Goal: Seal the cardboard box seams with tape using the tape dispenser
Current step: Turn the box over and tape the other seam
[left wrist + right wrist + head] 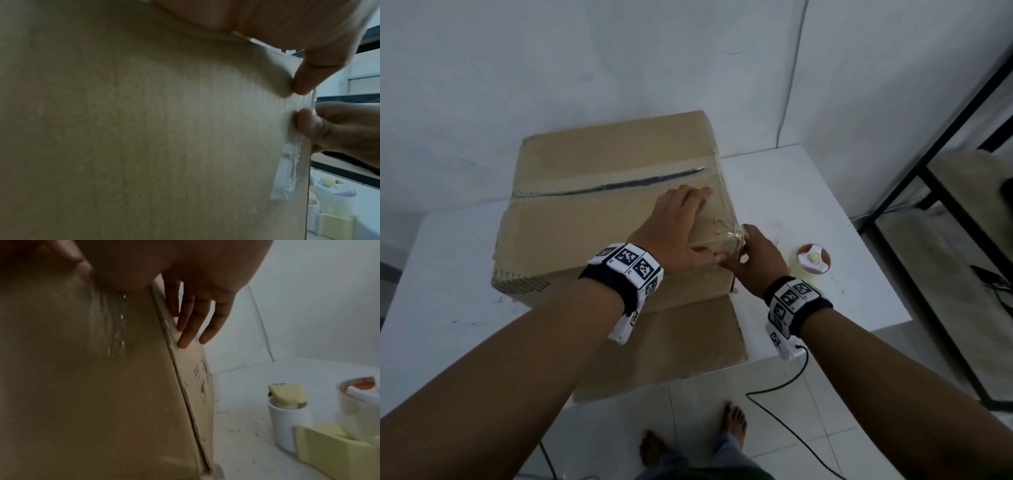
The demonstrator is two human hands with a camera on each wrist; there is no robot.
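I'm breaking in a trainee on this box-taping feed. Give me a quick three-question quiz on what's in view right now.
1. True or false: the right hand is holding the tape dispenser.
2. Where does the left hand rest? A) on the table B) on top of the box C) on the shelf
3. Fill in: the clear tape is being pressed over the box's near right ____.

Key
1. False; the dispenser stands on the table, right of the box.
2. B
3. corner
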